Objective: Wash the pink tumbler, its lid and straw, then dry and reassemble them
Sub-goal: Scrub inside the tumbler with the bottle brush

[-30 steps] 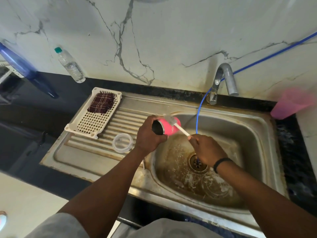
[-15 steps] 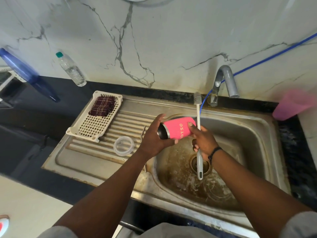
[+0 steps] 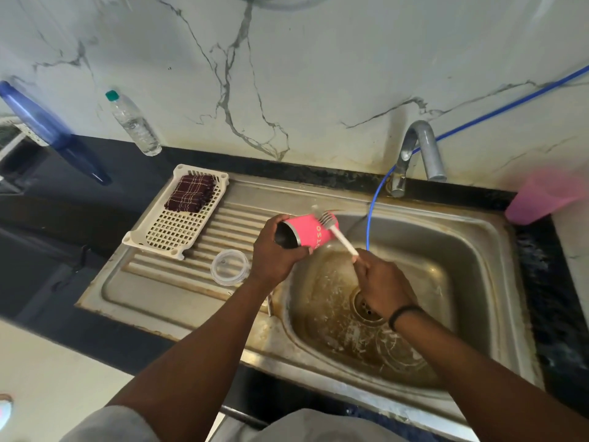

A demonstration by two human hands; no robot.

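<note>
Washing is only partly done. The left hand point(image 3: 274, 254) holds the pink tumbler point(image 3: 306, 231) on its side over the near left edge of the sink point(image 3: 471, 237), fingers curled round it, with the open mouth turned left. The right hand point(image 3: 381, 287) grips the handle of a brush point(image 3: 338, 235), and the bristle end rubs the far end of the tumbler's outside. So the outside is being scrubbed right now. I cannot tell if the inside has been scrubbed.

The clear lid point(image 3: 230, 267) lies flat on the ribbed drain board, just left of the left hand, apart from the tumbler. I cannot tell if it has been washed. A thin metal stick pokes out near the left wrist; it may be the straw, but I cannot be sure.

No water is running from the tap point(image 3: 420, 154), so rinsing looks still to come. The folded checked cloth point(image 3: 190, 193) sits in the white rack point(image 3: 165, 237), far left on the drain board, not in use. Drying and putting the parts back together are left to do.
</note>
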